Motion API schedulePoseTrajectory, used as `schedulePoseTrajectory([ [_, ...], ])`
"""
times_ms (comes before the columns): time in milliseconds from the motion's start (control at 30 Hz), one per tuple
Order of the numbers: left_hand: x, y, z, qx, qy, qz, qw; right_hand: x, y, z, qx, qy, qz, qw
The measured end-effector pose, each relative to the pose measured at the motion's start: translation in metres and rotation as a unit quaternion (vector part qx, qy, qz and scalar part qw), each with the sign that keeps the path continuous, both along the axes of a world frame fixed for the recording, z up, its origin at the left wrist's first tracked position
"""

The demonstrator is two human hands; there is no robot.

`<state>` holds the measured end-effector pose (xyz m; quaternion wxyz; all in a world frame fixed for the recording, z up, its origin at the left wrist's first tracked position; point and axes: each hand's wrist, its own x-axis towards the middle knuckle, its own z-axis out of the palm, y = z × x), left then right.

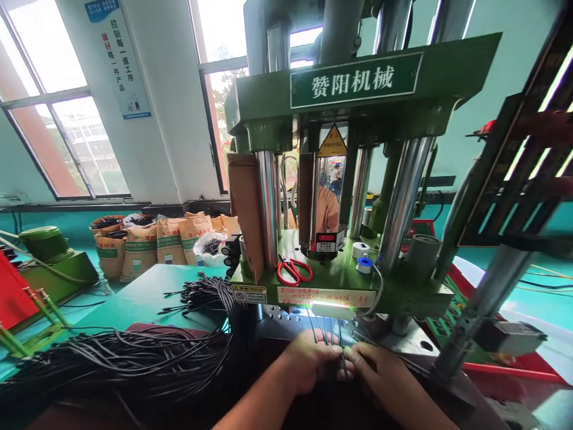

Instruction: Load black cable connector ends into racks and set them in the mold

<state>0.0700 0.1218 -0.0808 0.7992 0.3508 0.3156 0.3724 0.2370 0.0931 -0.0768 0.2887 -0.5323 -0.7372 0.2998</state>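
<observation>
The left hand [313, 353] and right hand [380, 361] meet in front of a green press [264, 95], thin dark cords [329, 332] pinched between their fingers. On the press's bed [347, 282] lie red-handled scissors [296, 275] and a blue-and-white spool [364, 265]. To the left, a thick bundle of black cables [192, 353] lies partly on a green desk [156, 286], and filled paper sacks [142, 254] stand near the wall [168, 149]

- I'm looking into a factory workshop
- I see a green press [380, 122] with thick steel columns [266, 209]
- I spot filled sacks [139, 254] along the wall [76, 224]
- A warning triangle [332, 143] faces me from the machine
</observation>
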Motion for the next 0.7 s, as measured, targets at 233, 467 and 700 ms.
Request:
schedulePoseTrajectory([
  [233,-0.0015,-0.0014,0.0051,-0.004,0.018,-0.002,1.0,-0.0017,-0.0001,0.0005,-0.014,0.02,-0.007,1.0],
  [467,-0.0016,-0.0007,0.0084,0.004,0.023,-0.011,1.0,-0.0013,0.0002,0.0016,-0.001,0.03,-0.006,1.0],
  [700,-0.0027,0.0007,0.008,0.009,0.022,-0.01,1.0,-0.003,-0.0019,0.0072,0.002,0.029,-0.015,0.999],
])
